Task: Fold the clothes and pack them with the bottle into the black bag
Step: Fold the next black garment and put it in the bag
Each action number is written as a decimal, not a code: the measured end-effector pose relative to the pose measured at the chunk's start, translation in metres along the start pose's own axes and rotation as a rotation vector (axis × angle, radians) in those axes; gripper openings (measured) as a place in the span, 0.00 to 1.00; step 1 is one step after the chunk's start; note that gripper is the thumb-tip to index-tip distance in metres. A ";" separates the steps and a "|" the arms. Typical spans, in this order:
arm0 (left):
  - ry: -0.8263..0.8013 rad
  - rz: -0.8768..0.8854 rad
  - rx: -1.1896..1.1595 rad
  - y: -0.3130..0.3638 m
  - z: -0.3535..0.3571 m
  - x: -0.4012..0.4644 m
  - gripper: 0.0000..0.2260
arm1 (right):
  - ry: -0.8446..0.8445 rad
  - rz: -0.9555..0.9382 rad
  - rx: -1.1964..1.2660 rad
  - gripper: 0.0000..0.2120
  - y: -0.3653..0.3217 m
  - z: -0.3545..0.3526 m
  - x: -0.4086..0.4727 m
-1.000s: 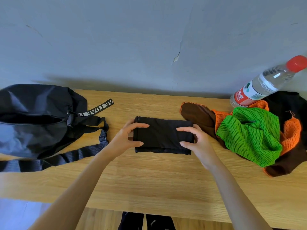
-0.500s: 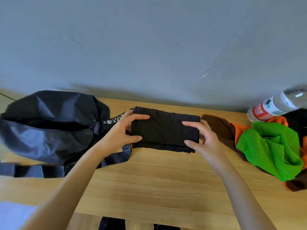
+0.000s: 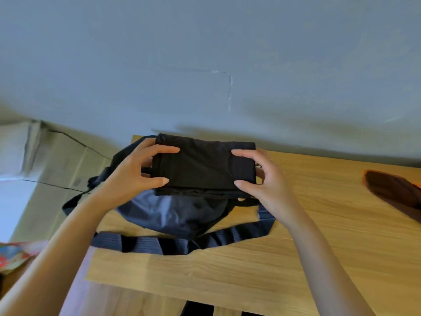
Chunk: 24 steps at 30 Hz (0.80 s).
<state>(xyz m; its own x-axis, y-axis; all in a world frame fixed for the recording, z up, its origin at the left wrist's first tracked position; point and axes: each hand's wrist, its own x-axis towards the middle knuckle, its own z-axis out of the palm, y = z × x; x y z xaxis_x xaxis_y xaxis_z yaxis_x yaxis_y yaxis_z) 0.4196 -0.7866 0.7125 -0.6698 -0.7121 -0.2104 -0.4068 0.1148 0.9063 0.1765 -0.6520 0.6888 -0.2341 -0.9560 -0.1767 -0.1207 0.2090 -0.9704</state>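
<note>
Both forearms are seen bare, with no sleeves. No rings are worn on the left hand (image 3: 134, 173) or right hand (image 3: 265, 179). Nails are kept short.

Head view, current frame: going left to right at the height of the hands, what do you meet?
Left hand → folded black garment, held between both hands above the black bag → right hand → bare wooden table → brown cloth at the right edge.

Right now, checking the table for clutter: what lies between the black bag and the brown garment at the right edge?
Head view: only bare wooden table between black bag and brown garment.
</note>
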 end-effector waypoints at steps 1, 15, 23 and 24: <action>0.006 -0.004 0.037 -0.007 -0.014 -0.001 0.25 | -0.006 -0.002 -0.014 0.24 -0.002 0.015 0.008; -0.188 -0.125 -0.021 -0.093 -0.066 -0.019 0.25 | -0.092 0.184 -0.187 0.25 0.018 0.094 0.020; -0.186 -0.153 0.183 -0.122 -0.059 -0.026 0.26 | -0.103 0.182 -0.388 0.25 0.048 0.123 0.016; -0.189 -0.150 0.237 -0.122 -0.059 -0.026 0.27 | -0.102 0.178 -0.405 0.25 0.050 0.126 0.015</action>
<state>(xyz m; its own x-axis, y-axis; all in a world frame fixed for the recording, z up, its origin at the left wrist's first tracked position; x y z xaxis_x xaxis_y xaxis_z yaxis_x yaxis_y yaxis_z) 0.5236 -0.8227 0.6287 -0.6859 -0.5950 -0.4189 -0.6277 0.1927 0.7542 0.2881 -0.6819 0.6173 -0.1916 -0.9090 -0.3700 -0.4598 0.4162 -0.7844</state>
